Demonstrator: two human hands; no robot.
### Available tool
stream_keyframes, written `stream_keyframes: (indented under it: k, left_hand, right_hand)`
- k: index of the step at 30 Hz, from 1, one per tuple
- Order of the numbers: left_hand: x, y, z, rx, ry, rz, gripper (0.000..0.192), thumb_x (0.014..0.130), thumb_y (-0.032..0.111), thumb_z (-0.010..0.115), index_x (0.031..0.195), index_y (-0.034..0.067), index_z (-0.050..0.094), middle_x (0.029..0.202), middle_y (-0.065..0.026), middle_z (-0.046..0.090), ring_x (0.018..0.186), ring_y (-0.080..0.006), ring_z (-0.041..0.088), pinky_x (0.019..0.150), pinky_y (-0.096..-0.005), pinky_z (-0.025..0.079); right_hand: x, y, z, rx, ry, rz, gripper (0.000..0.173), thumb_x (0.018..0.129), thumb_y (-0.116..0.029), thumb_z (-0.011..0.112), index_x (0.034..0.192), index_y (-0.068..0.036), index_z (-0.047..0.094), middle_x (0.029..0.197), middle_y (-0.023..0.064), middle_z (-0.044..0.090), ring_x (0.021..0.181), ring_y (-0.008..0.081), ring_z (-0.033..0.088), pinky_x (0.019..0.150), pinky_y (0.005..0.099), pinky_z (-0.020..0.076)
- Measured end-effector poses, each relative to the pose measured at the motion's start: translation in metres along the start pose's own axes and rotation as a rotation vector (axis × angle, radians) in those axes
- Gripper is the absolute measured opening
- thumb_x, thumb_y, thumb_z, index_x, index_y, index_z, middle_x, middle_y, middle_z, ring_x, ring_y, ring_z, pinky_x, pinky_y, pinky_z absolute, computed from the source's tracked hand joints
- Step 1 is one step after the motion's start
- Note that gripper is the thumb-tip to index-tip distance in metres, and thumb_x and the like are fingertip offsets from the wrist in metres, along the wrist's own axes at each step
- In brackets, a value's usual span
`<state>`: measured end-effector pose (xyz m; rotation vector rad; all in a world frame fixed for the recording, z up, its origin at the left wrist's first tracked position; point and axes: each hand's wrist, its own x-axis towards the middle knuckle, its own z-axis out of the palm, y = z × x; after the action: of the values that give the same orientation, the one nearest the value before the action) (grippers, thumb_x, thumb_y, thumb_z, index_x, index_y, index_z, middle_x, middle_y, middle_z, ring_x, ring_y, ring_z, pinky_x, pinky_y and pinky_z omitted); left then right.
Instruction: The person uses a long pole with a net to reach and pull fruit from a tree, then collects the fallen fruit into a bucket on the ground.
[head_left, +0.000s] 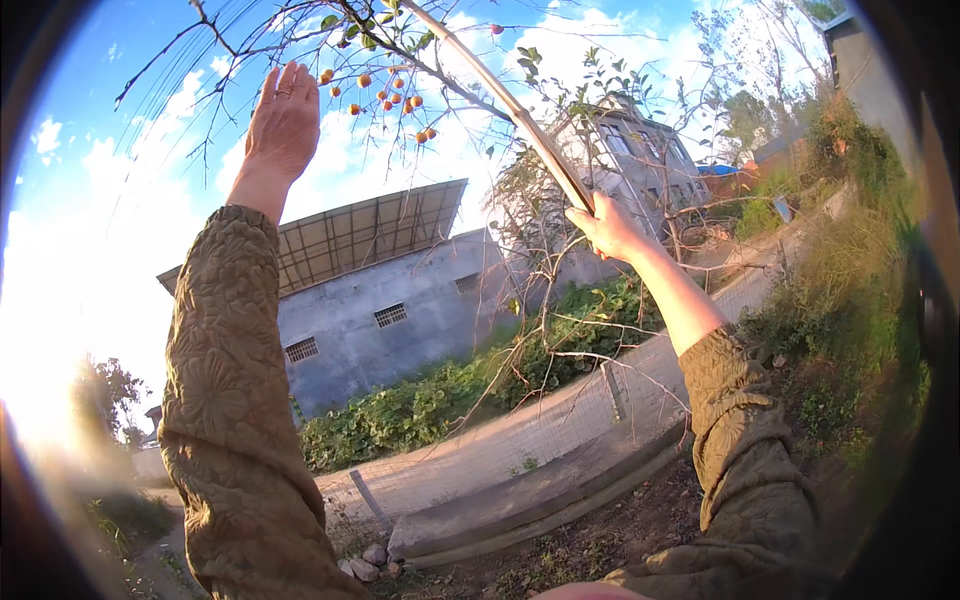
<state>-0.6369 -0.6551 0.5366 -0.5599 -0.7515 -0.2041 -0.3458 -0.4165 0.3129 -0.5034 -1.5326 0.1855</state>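
Observation:
My right hand (615, 229) is closed around the lower part of a split bamboo pole (536, 139). The pole slants up and to the left, crosses in front of a tree branch (431, 69), and leaves the picture at the top. My left hand (285, 124) is raised with its back towards me and its fingers stretched upward; I see nothing in it. Just right of its fingertips hang several small orange fruits (364, 80), which look like persimmons, on thin, mostly bare twigs. The pole's upper end is out of view.
Bare twigs (551, 277) spread below the pole. A wire mesh fence (559, 454) runs beside a low concrete kerb (525, 495), with stones (365, 570) at its left end. Beyond lie a path (450, 450), leafy plants (397, 416) and a grey wall (420, 315). Low sun glares at left.

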Motion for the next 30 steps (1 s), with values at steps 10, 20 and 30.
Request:
stream_keyframes:
  k: [10,20,30]
  left_hand:
    - [0.038,-0.012,-0.001,0.110,-0.070,0.074,0.044,0.088,0.005,0.046,0.131,-0.002,0.040,0.135,-0.0154,0.043,0.130,-0.0237,0.035,0.112,-0.0368,0.021]
    - [-0.016,-0.121,0.122,0.092,-0.534,-0.186,0.024,0.087,0.009,0.046,0.110,0.002,0.049,0.097,-0.0175,0.063,0.090,-0.0315,0.063,0.076,-0.0393,0.051]
    - [-0.099,-0.003,0.272,-0.956,-0.874,-0.645,0.018,0.090,0.016,0.033,0.095,0.002,0.044,0.059,-0.0170,0.053,0.044,-0.0287,0.055,0.037,-0.0394,0.040]
  right_hand:
    - [0.007,0.028,-0.027,-0.098,0.009,0.005,0.042,0.088,-0.035,0.057,0.104,0.002,0.046,0.061,0.0089,0.055,0.039,0.0148,0.050,0.036,0.0311,0.0400]
    - [-0.013,0.031,-0.016,-0.197,-0.042,-0.061,0.046,0.087,-0.038,0.057,0.099,0.006,0.051,0.076,0.0216,0.062,0.071,0.0318,0.064,0.064,0.0398,0.0496]
    - [-0.038,0.054,0.000,-0.229,0.050,-0.154,0.043,0.089,-0.038,0.056,0.096,0.004,0.046,0.072,0.0209,0.061,0.066,0.0320,0.063,0.059,0.0399,0.0484]
